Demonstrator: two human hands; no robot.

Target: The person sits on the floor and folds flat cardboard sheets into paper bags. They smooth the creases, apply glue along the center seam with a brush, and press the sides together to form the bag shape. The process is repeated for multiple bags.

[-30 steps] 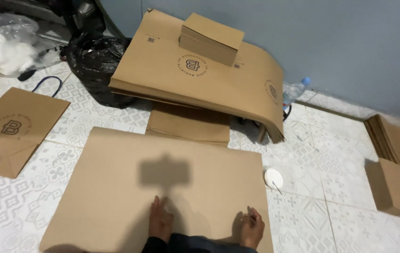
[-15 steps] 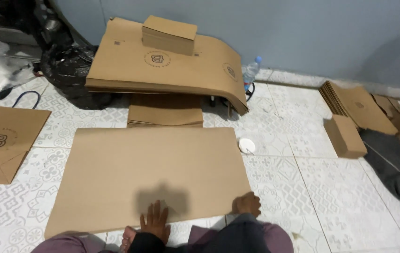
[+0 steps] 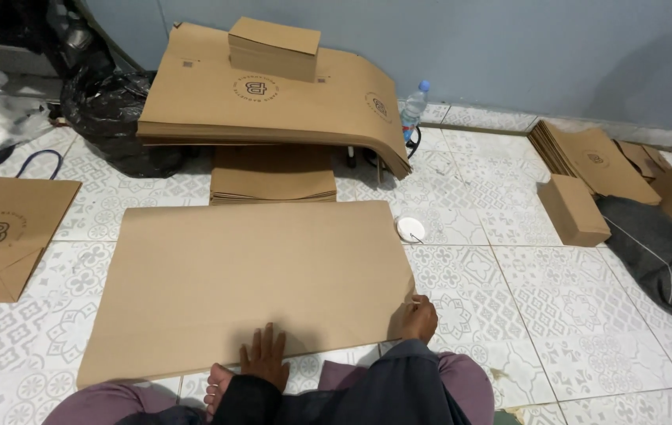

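A flat brown kraft paper bag [image 3: 1, 236] with a dark cord handle lay left of the large flat brown cardboard sheet [image 3: 249, 279], on the patterned grey-and-white tiled floor [image 3: 564, 307]. The sheet was smooth, matte and roughly rectangular, lying flat on the tiles directly before the seated person, its near edge close to the knees. The left hand [image 3: 263, 358] rested palm down on the sheet's near edge, fingers [image 3: 266, 340] spread open and flat, gripping nothing. Beyond the sheet sat a low stack of folded brown cardboard [image 3: 273, 175], and behind that a tall bowed pile of printed brown cardboard sheets [image 3: 273, 98] with a small brown box [image 3: 274, 47] on top. The right hand [image 3: 417, 319] sat at the sheet's near right corner, fingers curled at the edge; whether they pinched it could not be told. Right of the sheet lay a small white round lid [image 3: 410, 229], then a closed brown cardboard box [image 3: 572, 209].
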